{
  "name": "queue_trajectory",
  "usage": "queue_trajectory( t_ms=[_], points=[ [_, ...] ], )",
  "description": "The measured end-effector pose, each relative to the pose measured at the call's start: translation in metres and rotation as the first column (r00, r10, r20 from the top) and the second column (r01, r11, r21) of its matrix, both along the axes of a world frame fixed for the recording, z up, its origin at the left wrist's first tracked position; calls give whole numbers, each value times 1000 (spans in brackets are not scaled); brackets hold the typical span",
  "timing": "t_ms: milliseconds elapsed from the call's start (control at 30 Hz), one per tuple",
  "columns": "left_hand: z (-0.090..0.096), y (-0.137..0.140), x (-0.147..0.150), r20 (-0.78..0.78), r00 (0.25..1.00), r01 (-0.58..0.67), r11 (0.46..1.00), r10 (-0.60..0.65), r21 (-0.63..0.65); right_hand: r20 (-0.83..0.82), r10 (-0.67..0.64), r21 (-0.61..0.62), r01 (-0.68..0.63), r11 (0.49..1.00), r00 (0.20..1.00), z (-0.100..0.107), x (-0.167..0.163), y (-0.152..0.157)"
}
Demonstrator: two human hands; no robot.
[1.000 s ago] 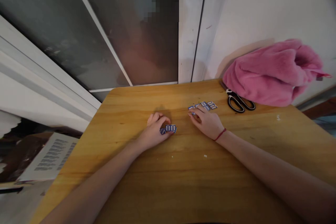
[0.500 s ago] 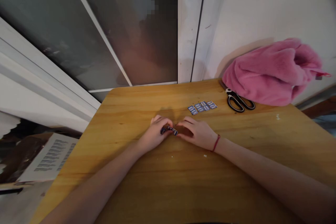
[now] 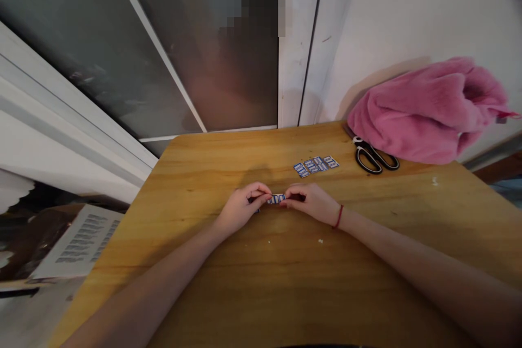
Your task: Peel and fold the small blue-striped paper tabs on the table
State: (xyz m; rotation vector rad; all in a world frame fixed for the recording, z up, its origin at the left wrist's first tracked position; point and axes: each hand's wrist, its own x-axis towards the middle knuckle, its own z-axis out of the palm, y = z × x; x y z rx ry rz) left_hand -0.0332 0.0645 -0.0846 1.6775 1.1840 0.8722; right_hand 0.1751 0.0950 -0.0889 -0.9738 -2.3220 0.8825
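A small blue-and-white printed paper piece point(image 3: 277, 199) spans the gap between my hands above the wooden table point(image 3: 261, 283). My left hand point(image 3: 243, 205) pinches its left end between thumb and fingers, and a bit of blue shows below that thumb. At the other end, my right hand point(image 3: 309, 202), with a red cord on the wrist, pinches the piece as well. Beyond the right hand, several similar blue-and-white printed pieces point(image 3: 316, 166) lie flat in a slanting row. Their print is too small to read.
Black-and-white-handled scissors point(image 3: 376, 159) lie at the back right, blades partly under a pink plush cloth item point(image 3: 424, 109) against the wall. White scraps point(image 3: 320, 241) dot the tabletop. A glass-paned door point(image 3: 228, 65) borders the far edge; an open cardboard box point(image 3: 77, 244) sits lower left.
My right hand has closed on the free end of the paper piece, which was held by the left hand alone. The piece now lies level, its printed face showing more.
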Motion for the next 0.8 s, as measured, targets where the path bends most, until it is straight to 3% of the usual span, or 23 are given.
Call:
queue_trajectory(
  t_ms=[200,467,800],
  points=[
    [1,0,1,0,1000,-17,998,17,52,-22,13,-115,-15,993,1000,0,0,1],
    [1,3,1,96,978,-192,978,184,87,-39,20,-170,-26,985,999,4,0,0],
    [-2,4,0,64,992,-109,993,106,35,-16,-9,-108,7,994,1000,0,-1,0]
  ],
)
